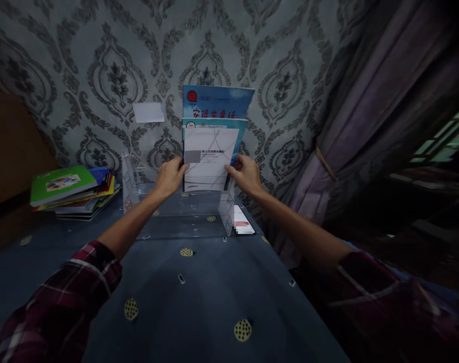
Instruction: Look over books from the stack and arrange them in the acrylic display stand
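Observation:
A white booklet point(210, 174) with a grey block and dark print on its cover stands upright in front of me. My left hand point(171, 176) is closed on its left edge, thumb on the cover. At the right edge, my right hand point(246, 174) pinches it the same way. Behind it rise a teal booklet point(239, 127) and a taller blue book point(221, 103) with red characters. A clear plastic tiered rack point(226, 212) stands on the table below and around the booklet. Whether the booklet's lower edge touches the rack, I cannot tell.
On the left lies a stack of books with a green book point(63, 184) on top. A phone point(243, 220) with a lit screen rests right of the rack. The dark blue patterned tablecloth point(210, 287) ends at the right, by a tied purple curtain point(350, 111). Patterned wallpaper point(119, 80) stands behind.

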`<state>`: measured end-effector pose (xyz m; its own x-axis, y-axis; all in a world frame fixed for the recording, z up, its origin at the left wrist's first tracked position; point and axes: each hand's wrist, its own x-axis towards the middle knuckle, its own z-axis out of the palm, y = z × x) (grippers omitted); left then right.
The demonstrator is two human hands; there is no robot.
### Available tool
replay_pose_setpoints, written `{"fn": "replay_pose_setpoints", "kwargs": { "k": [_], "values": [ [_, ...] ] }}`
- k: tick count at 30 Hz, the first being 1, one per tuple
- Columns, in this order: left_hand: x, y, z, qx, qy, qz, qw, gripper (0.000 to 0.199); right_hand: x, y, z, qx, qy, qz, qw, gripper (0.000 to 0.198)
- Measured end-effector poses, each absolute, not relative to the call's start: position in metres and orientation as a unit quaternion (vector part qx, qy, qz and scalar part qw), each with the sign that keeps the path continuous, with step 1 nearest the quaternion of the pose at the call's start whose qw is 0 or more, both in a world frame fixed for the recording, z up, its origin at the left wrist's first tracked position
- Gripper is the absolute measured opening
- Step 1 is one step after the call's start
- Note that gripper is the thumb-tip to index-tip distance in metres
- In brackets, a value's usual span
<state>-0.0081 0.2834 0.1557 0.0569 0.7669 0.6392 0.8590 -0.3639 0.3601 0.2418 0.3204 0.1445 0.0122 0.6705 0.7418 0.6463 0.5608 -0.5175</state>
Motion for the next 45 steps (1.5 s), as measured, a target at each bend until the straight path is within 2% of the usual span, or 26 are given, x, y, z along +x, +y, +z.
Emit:
{"fn": "replay_pose_setpoints", "kwargs": {
  "k": [4, 12, 28, 37, 45],
  "values": [
    [-0.009, 0.285, 0.155, -0.73, -0.558, -0.39, 0.061, 0.022, 0.241, 0.32, 0.141, -0.476, -0.699, -0.008, 0.534, 0.016],
    [-0.014, 0.284, 0.161, -0.765, -0.556, -0.321, 0.059, 0.02, 0.24, 0.326, 0.135, -0.461, -0.679, -0.026, 0.571, 0.032],
    [-0.01, 0.271, 0.157, -0.767, -0.571, -0.287, 0.053, 0.034, 0.24, 0.314, 0.129, -0.451, -0.676, 0.075, 0.578, 0.019],
    [-0.007, 0.275, 0.16, -0.759, -0.583, -0.286, 0.054, 0.034, 0.236, 0.314, 0.139, -0.494, -0.664, -0.022, 0.561, 0.015],
    [-0.006, 0.266, 0.159, -0.752, -0.597, -0.274, 0.052, 0.037, 0.234, 0.306, 0.136, -0.488, -0.659, -0.003, 0.572, 0.018]
  ]
}}
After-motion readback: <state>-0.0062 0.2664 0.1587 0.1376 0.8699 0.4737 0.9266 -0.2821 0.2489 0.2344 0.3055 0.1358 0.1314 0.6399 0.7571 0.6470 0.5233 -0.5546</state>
